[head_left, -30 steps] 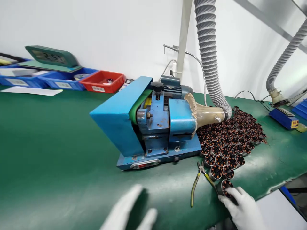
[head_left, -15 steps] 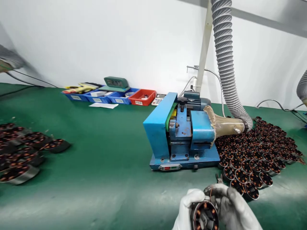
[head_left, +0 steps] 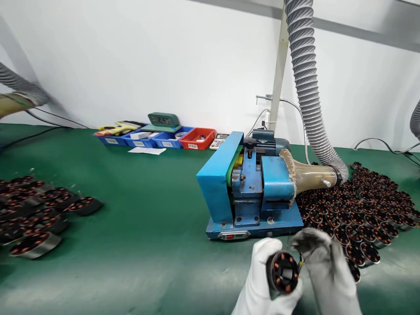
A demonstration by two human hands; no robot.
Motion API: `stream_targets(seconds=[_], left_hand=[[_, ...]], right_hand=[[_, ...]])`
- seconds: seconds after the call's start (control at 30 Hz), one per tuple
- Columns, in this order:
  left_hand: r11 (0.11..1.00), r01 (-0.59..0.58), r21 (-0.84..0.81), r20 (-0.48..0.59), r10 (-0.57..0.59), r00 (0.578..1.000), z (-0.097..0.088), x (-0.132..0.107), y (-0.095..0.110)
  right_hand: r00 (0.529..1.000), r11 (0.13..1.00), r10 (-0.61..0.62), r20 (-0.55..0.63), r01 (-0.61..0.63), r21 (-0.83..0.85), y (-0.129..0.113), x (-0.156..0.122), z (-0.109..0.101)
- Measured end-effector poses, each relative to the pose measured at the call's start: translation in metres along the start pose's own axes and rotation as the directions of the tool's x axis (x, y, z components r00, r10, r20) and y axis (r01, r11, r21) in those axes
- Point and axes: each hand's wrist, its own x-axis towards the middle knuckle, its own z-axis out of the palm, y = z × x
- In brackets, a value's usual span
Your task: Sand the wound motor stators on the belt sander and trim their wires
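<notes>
One white-gloved left hand (head_left: pixel 257 280), near and right of centre, is wrapped round the side of a round copper-dotted part (head_left: pixel 282 272), holding it above a green tabletop (head_left: pixel 147 227) with its hollow end facing the viewer. Gloved too, the right hand (head_left: pixel 328 262) bends its fingers just beside the part's right edge, too blurred to tell whether they pinch anything; beyond stands a blue belt machine (head_left: pixel 249 188), and many similar parts (head_left: pixel 364 218) crowd the tabletop to the right. Close handling of this single part's edge appears to be in hand, and the next move seems to call for a steady left grip and careful right fingertips.
</notes>
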Motion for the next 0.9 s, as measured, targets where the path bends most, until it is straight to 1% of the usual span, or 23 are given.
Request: stream_targets(seconds=[0.03,0.1,0.13,0.2,0.27,0.3,0.37,0.4,0.43,0.47,0.6,0.7,0.73,0.8,0.87,0.9], left_hand=[[0.997,0.081,-0.007,-0.041,-0.081,0.996,0.005,0.002,-0.001],[0.977,0.189,-0.095,-0.083,-0.197,0.977,0.015,0.008,-0.004],[0.966,0.228,-0.123,-0.095,-0.24,0.966,0.02,0.012,-0.005],[0.934,0.289,-0.207,-0.076,-0.31,0.948,0.027,0.021,-0.006],[0.875,0.34,-0.344,-0.035,-0.374,0.927,0.031,0.03,-0.005],[0.831,0.364,-0.42,-0.019,-0.409,0.912,0.033,0.035,-0.005],[0.746,0.395,-0.536,-0.004,-0.47,0.882,0.037,0.044,-0.005],[0.722,0.404,-0.562,-0.003,-0.491,0.871,0.039,0.047,-0.005],[0.71,0.412,-0.571,0.002,-0.5,0.866,0.04,0.05,-0.007],[0.717,0.412,-0.562,-0.004,-0.501,0.866,0.042,0.052,-0.008],[0.781,0.394,-0.485,-0.058,-0.478,0.876,0.047,0.056,-0.011],[0.764,0.416,-0.493,-0.062,-0.508,0.859,0.044,0.052,-0.006],[0.784,0.42,-0.456,-0.055,-0.496,0.866,0.041,0.048,-0.004],[0.845,0.406,-0.349,-0.011,-0.437,0.899,0.03,0.037,0.001],[0.895,0.359,-0.264,0.071,-0.353,0.933,0.016,0.025,0.003],[0.909,0.336,-0.247,0.115,-0.316,0.942,0.009,0.02,0.003]], right_hand=[[0.999,0.999,0.03,0.032,-0.028,-0.038,0.011,-0.004,0.004],[0.999,0.969,-0.038,-0.033,0.029,-0.247,0.028,-0.01,0.014],[0.996,0.941,-0.065,-0.055,0.043,-0.337,0.034,-0.011,0.02],[0.993,0.878,-0.094,-0.069,0.05,-0.476,0.037,-0.007,0.03],[0.996,0.843,-0.077,-0.044,0.041,-0.537,0.034,0.004,0.038],[0.997,0.831,-0.069,-0.029,0.041,-0.555,0.032,0.011,0.04],[0.998,0.832,-0.057,-0.007,0.044,-0.553,0.028,0.024,0.042],[0.999,0.836,-0.054,-0.007,0.041,-0.548,0.027,0.029,0.042],[0.999,0.836,-0.05,-0.008,0.037,-0.548,0.027,0.034,0.042],[0.999,0.834,-0.045,-0.007,0.034,-0.551,0.028,0.037,0.041],[0.999,0.826,-0.029,-0.013,0.017,-0.563,0.028,0.042,0.041],[0.999,0.834,-0.032,-0.041,0.004,-0.551,0.026,0.038,0.041],[0.998,0.831,-0.034,-0.048,0.002,-0.556,0.026,0.034,0.039],[0.999,0.828,-0.033,-0.044,0.003,-0.561,0.025,0.022,0.032],[1.0,0.856,-0.013,-0.01,0.006,-0.517,0.023,0.007,0.021],[1.0,0.883,-0.01,0.019,0.018,-0.468,0.021,-0.001,0.015]])
